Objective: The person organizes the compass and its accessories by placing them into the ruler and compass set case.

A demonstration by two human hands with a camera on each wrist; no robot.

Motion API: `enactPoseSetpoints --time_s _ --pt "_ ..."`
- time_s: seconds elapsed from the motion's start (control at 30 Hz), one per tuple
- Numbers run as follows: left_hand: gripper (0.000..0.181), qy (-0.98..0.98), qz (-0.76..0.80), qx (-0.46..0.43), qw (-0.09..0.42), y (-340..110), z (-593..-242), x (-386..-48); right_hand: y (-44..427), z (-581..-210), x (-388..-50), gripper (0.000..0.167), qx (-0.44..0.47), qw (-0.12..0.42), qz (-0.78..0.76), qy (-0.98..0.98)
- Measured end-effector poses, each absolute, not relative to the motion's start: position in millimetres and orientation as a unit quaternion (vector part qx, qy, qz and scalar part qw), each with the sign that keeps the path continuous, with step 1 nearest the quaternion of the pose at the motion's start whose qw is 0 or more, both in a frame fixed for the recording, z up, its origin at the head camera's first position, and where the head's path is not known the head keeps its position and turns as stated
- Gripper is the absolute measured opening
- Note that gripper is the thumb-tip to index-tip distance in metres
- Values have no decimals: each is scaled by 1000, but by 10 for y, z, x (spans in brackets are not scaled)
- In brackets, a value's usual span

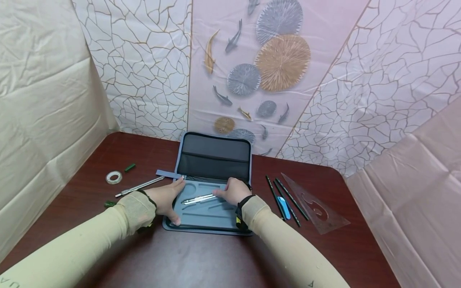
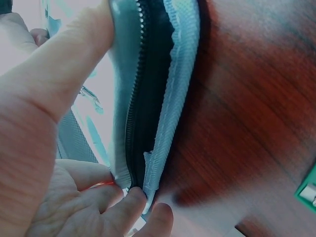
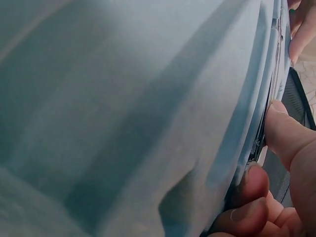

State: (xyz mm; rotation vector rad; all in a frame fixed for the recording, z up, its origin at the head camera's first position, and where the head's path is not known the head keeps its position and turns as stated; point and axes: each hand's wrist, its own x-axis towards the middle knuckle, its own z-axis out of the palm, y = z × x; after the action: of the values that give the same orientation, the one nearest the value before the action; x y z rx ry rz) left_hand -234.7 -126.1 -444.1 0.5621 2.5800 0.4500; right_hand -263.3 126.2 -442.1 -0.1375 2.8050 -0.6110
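A blue-grey zip case (image 1: 207, 230) lies unfolded on the table, its lid with dark pockets (image 1: 216, 150) raised at the back. Inside sits a moulded grey tray (image 1: 207, 221). My right hand (image 1: 235, 192) pinches one end of a silver compass (image 1: 198, 199) over the tray's recesses; in the right wrist view thumb and fingers meet at the tray's edge. My left hand (image 1: 163, 200) spans the case's left side, thumb on the front corner and fingers towards the back. The zip edge (image 2: 136, 98) runs beside that thumb in the left wrist view.
Left of the case lie a blue strip (image 1: 168, 174), a long silver tool (image 1: 140, 187), a roll of tape (image 1: 113, 177), a green stick (image 1: 130, 167) and a green item (image 1: 109, 204). To the right are several dark pencils (image 1: 291, 203), a light-blue item (image 1: 284, 208) and a clear set square (image 1: 331, 224).
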Motion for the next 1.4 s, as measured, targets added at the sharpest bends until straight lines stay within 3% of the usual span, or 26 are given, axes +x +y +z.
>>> enactPoseSetpoints --time_s 0.97,1.4 --pt "130 936 166 212 226 -1277 -4427 -2323 1170 -4422 -2627 47 -50 128 -152 979" --pt "129 936 170 219 219 -1292 -4449 -2323 1537 -4421 -2587 37 -65 138 -276 949"
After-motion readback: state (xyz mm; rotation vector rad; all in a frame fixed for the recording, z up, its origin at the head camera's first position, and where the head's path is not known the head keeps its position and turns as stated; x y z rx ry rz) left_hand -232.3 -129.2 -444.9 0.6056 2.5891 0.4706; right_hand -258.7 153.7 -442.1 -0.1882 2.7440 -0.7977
